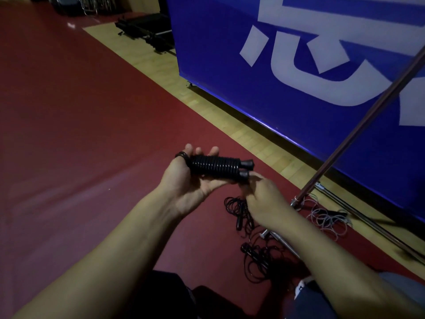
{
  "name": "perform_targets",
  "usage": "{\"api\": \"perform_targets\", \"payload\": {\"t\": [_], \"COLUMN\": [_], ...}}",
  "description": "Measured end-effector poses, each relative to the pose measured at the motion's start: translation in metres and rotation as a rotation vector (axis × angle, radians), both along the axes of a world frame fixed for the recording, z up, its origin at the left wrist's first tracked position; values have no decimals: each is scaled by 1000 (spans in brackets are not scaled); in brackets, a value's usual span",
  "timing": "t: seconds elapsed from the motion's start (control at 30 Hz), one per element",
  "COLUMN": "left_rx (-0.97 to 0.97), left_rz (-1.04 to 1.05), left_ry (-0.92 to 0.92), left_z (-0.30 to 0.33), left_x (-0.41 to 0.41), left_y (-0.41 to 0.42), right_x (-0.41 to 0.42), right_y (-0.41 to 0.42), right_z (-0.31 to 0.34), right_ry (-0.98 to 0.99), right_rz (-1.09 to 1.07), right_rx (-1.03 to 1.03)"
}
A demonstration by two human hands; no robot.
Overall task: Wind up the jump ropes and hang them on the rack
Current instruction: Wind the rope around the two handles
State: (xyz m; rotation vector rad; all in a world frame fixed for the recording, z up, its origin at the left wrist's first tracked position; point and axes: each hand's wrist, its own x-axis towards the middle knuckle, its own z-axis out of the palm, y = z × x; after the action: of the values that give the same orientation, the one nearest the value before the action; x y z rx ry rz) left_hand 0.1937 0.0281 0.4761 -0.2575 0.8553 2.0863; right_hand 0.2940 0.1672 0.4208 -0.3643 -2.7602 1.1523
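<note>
A black jump rope [218, 166] is wound in tight coils round its two handles, whose ends stick out to the right. My left hand [190, 178] holds this bundle from below, palm up, with the fingers curled round its far side. My right hand [264, 199] pinches the rope's end just under the handle tips. Loose black jump ropes [239, 215] lie tangled on the red floor below my right hand. A white jump rope [326, 217] lies by the foot of the rack [368, 116], whose brown pole slants up to the right.
A big blue banner with white characters [299, 54] stands along the wooden floor strip [174, 72]. Black equipment [147, 31] lies at the far back. The rack's metal legs [368, 222] spread across the floor at right. My knees show at the bottom edge.
</note>
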Motion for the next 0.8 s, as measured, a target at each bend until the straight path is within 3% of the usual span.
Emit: {"api": "perform_targets", "payload": {"t": [0.17,0.27,0.4,0.57,0.73,0.8], "left_rx": [-255,-339,-407,-389,-361,-353], "left_rz": [-200,-195,-105,197,380,422], "left_ry": [272,361,342,294,186,144], "left_z": [4,6,3,4,2,-1], "left_x": [-2,-2,1,9,16,20], "left_y": [-3,-2,0,7,11,12], "right_x": [6,8,12,14,11,10], "right_y": [22,31,34,12,-21,-28], "right_z": [5,9,20,26,7,1], "right_ry": [-34,72,200,264,336,312], "right_rz": [-35,-50,0,91,-147,-212], "right_rx": [-30,146,360,514,576,444]}}
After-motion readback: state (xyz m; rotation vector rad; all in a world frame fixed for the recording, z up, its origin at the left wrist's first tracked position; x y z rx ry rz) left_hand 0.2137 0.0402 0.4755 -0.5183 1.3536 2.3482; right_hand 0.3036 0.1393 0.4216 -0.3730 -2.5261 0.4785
